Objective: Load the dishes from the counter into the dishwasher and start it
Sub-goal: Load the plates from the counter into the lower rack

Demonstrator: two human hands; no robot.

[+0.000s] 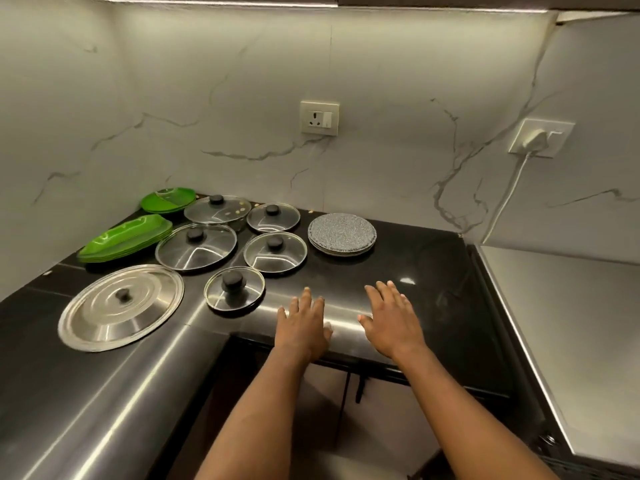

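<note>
Surface [433, 271] of glossy black stone carries, left and far: round steel lid [121, 307], five black-knobbed glass lids [196, 246], stacked green plastic plates [128, 239], stacked grey speckled round plates [341, 233]. Left hand [304, 327], right hand [391, 320] flat, empty, at near edge.

Five glass lids [275, 252], one steel lid [121, 307] — two green plate stacks [126, 239], one speckled plate stack [341, 233], two wall sockets [319, 117].
</note>
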